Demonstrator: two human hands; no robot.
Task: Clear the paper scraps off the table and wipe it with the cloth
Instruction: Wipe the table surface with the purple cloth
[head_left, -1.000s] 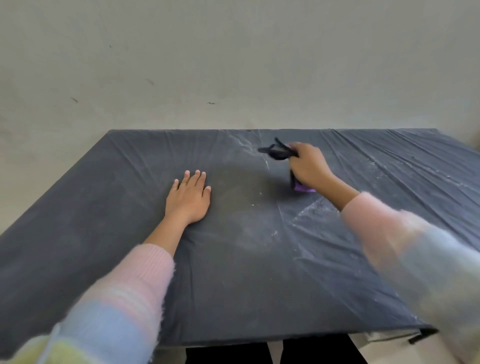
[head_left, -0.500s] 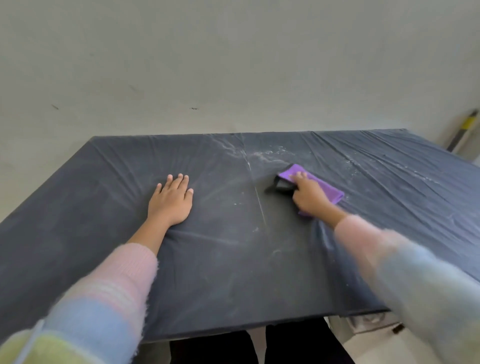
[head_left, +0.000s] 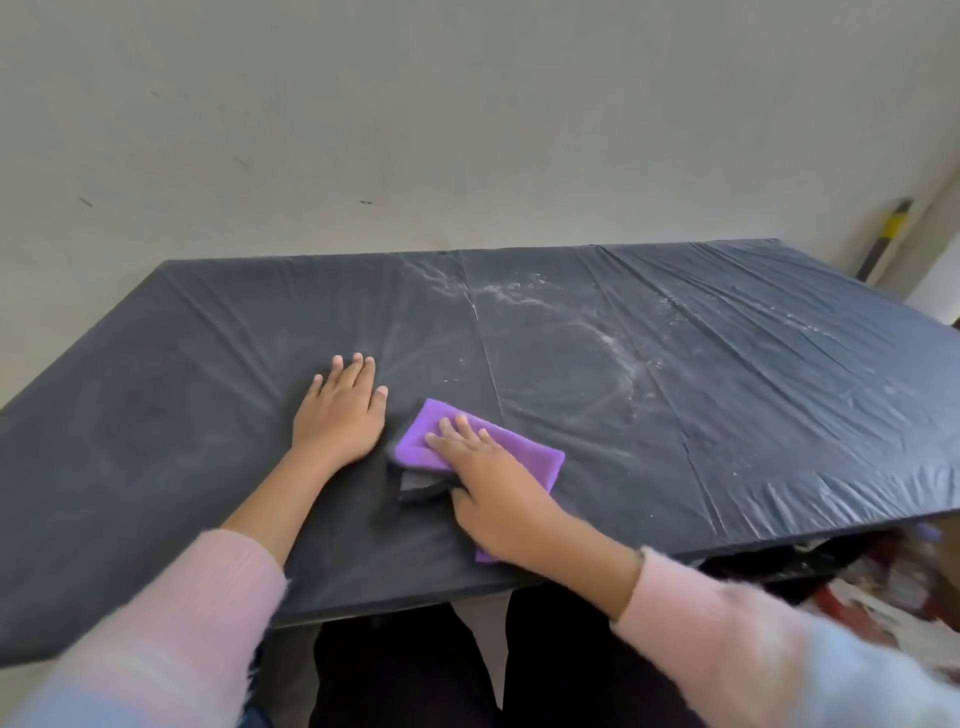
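The right hand (head_left: 498, 488) presses the purple cloth (head_left: 524, 452) flat on the dark tabletop (head_left: 727, 415), fingers spread. Just left, the left hand (head_left: 340, 415) lies open, palm down.

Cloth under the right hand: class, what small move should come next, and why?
Probably sweep the cloth away from the body and rightward, toward the white streaks on the table. The right hand presses it flat near the front edge, where the cover looks mostly wiped, while the left hand lies flat, seemingly holding the cover.
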